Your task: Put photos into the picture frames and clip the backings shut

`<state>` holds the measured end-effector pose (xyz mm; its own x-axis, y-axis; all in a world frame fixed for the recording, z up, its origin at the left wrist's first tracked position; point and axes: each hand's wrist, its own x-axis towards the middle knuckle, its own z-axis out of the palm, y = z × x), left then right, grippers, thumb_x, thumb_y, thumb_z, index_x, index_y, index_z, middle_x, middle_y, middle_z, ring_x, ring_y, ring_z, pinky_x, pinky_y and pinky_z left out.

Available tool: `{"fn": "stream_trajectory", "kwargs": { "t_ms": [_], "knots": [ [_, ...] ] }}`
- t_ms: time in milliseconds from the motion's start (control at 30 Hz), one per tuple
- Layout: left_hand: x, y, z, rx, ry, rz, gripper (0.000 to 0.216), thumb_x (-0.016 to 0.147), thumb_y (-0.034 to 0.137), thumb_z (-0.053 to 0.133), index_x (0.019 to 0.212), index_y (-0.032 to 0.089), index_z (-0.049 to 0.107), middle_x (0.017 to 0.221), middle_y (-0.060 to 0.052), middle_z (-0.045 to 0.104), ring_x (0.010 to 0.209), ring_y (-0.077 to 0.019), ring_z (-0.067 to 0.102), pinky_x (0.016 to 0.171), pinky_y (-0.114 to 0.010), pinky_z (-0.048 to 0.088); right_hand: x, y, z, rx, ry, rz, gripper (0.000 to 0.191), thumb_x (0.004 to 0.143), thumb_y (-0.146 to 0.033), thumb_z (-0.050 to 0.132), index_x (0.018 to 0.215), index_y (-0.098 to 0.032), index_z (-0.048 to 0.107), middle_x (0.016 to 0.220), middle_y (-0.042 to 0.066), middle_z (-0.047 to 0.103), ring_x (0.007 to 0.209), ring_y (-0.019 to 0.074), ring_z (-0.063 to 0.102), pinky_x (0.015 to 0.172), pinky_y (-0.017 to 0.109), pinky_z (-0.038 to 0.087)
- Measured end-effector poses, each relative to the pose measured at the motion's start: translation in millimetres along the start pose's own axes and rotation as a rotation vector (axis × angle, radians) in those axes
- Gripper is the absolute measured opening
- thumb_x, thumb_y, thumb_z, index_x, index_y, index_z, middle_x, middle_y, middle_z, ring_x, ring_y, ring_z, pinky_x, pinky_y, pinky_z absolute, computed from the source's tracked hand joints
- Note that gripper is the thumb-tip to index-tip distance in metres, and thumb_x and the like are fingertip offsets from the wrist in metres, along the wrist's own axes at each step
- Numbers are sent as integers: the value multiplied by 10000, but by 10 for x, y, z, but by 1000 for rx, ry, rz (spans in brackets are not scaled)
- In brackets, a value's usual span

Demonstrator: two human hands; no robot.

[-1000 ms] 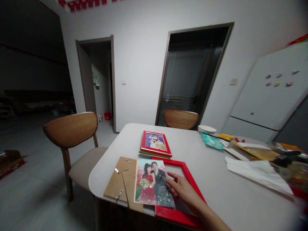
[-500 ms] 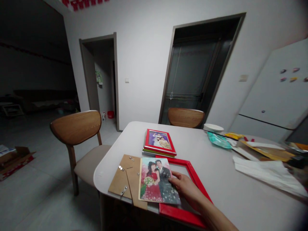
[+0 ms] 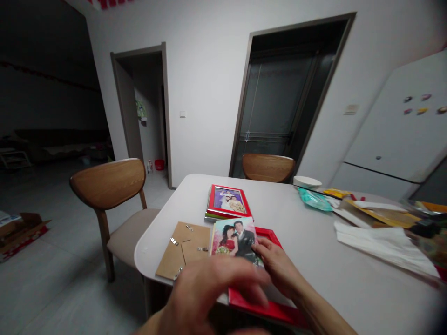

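Note:
My right hand (image 3: 279, 269) pinches the right edge of a wedding photo (image 3: 233, 236) of a couple, one in red, the other in a dark suit. The photo is above a red picture frame (image 3: 270, 235) lying on the table, and covers part of it. In the foreground, slightly blurred, my left hand (image 3: 209, 288) is raised with fingers apart and nothing visible in it. It hides the photo's lower part. Left of the photo lies the brown backing board (image 3: 186, 244) with metal clips and its stand. Behind is a stack of frames, with a red framed photo (image 3: 228, 201) on top.
On the right of the white table (image 3: 314, 260) are a white paper sheet (image 3: 380, 246), a teal plastic packet (image 3: 314, 200), yellow-brown envelopes (image 3: 384, 216) and a white bowl (image 3: 307, 182). Wooden chairs stand at the left (image 3: 110, 184) and far side (image 3: 268, 167).
My left hand has come into view from below, in front of the photo. My right hand has shifted the photo slightly up and to the right. The camera view has moved slightly.

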<state>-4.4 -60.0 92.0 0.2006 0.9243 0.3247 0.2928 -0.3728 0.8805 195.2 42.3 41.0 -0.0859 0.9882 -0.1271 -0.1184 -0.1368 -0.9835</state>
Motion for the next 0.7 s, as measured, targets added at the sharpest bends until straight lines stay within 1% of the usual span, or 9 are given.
{"fn": "stream_trajectory", "kwargs": {
  "t_ms": [100,167,233,333,400,467,533,600,700],
  "knots": [
    [379,-152,296,284,-137,292,670,614,211,650,1219,170,365,1266,-107,403,1149,-310,345,951,-486,307,-45,-114,17,26,93,-64,237,644,-333,555,821,-180,518,687,4,646,523,118,561,505,220,413],
    [527,-367,515,432,-113,352,774,580,145,616,1270,97,267,1349,-156,247,1216,-333,213,961,-526,265,-88,-178,63,71,102,-98,255,628,-342,578,818,-186,511,636,-20,626,492,106,534,486,214,399],
    [594,-554,653,467,-36,404,693,603,54,508,1260,73,290,1350,-164,242,1231,-301,193,978,-509,242,-151,-250,138,94,85,-137,294,614,-352,602,841,-192,507,636,-29,614,499,102,523,475,208,392],
    [625,-640,672,311,70,507,526,698,34,392,1217,117,386,1289,-123,379,1197,-235,305,984,-443,268,-245,-346,252,91,57,-199,352,626,-386,602,905,-198,499,797,3,617,566,101,533,480,205,401],
    [645,-583,621,82,140,446,396,778,107,385,1163,157,459,1211,-96,483,1119,-219,423,956,-400,325,-270,-347,279,61,39,-225,382,658,-429,564,951,-194,496,932,41,594,629,112,549,523,228,430],
    [670,-497,589,-215,244,246,293,816,202,410,1076,155,536,1082,-90,588,995,-221,536,884,-362,405,-251,-267,254,-8,72,-208,415,667,-446,551,985,-184,505,1017,74,568,711,138,566,569,250,445],
    [687,-425,608,-493,346,35,262,809,272,453,978,123,588,949,-94,650,886,-230,596,800,-337,460,-204,-131,199,-37,144,-124,435,661,-434,562,1010,-179,511,1047,89,562,798,168,572,599,261,451],
    [685,-379,677,-705,405,-80,293,766,328,519,923,96,604,881,-100,669,832,-241,616,745,-323,484,-155,0,147,66,153,-44,427,682,-420,541,1033,-180,501,1032,89,582,829,181,579,616,273,459],
    [648,-363,810,-864,370,-146,358,720,366,568,943,86,596,903,-110,662,851,-247,608,746,-314,481,-114,76,84,330,143,-72,387,707,-337,511,1065,-195,472,948,60,631,794,177,599,627,286,476]
  ]
}}
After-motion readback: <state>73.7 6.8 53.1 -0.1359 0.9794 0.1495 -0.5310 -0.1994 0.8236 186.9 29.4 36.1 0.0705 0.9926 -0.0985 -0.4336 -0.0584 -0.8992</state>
